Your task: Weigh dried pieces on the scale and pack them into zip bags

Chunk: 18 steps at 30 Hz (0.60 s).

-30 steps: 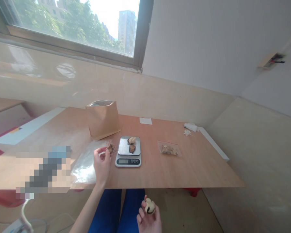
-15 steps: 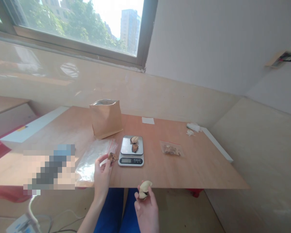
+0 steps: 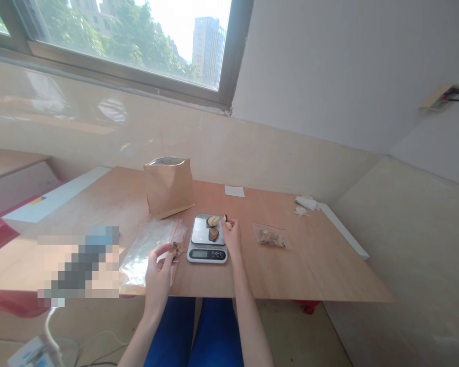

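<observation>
My left hand (image 3: 160, 262) pinches a brown, shrivelled dried piece (image 3: 177, 248) just left of the scale, over a clear plastic bag (image 3: 145, 250). My right hand (image 3: 232, 235) has its fingers closed on a pale dried slice with a dark edge (image 3: 226, 220), at the right side of the scale plate; whether the slice touches the plate I cannot tell. On the white kitchen scale (image 3: 199, 237) lie another pale, dark-edged slice (image 3: 213, 220) and a brown dried piece (image 3: 213, 234). The digits on its display are too small to read.
A kraft paper pouch (image 3: 169, 188) stands with its top open behind the plastic bags. Right of the scale lies a small zip bag of dried pieces (image 3: 271, 236). A white paper (image 3: 234, 191) lies near the wall, and crumpled scraps (image 3: 305, 204) lie far right.
My right hand has moved forward from the table's front edge to the right side of the scale, carrying the pale slice. My left hand stays almost in place with its brown piece.
</observation>
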Each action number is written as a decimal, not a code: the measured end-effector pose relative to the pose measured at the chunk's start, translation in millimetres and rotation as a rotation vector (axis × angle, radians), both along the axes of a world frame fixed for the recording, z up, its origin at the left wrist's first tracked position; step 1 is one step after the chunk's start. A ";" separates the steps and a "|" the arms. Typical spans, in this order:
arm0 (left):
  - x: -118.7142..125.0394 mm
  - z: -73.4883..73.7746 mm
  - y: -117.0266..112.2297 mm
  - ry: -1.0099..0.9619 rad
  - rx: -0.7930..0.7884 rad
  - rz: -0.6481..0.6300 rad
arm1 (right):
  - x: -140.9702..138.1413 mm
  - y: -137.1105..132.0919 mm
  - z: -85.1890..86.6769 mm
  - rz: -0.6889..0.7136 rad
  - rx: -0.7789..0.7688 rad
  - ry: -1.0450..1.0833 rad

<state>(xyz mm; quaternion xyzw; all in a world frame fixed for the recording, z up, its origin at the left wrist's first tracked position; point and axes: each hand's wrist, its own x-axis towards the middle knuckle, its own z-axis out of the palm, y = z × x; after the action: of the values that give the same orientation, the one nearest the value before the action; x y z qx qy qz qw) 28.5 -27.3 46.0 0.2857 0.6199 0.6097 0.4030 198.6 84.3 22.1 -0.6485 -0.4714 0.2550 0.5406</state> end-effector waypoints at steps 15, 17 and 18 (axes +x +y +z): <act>5.9 -14.8 2.1 0.083 0.114 -0.203 | -18.2 -129.1 -31.4 0.092 0.029 0.126; 17.7 -17.6 -1.8 0.065 0.156 -0.350 | -32.1 -141.4 -29.8 0.192 0.023 0.222; 23.8 -19.4 -4.4 0.045 0.159 -0.420 | -38.7 -146.2 -29.9 0.217 0.006 0.284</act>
<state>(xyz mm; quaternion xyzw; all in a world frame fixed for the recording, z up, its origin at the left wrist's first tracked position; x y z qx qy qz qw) 52.3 -31.7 26.6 0.4530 0.5056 0.5530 0.4831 159.9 -61.9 -7.8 -0.5496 -0.4584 0.3996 0.5729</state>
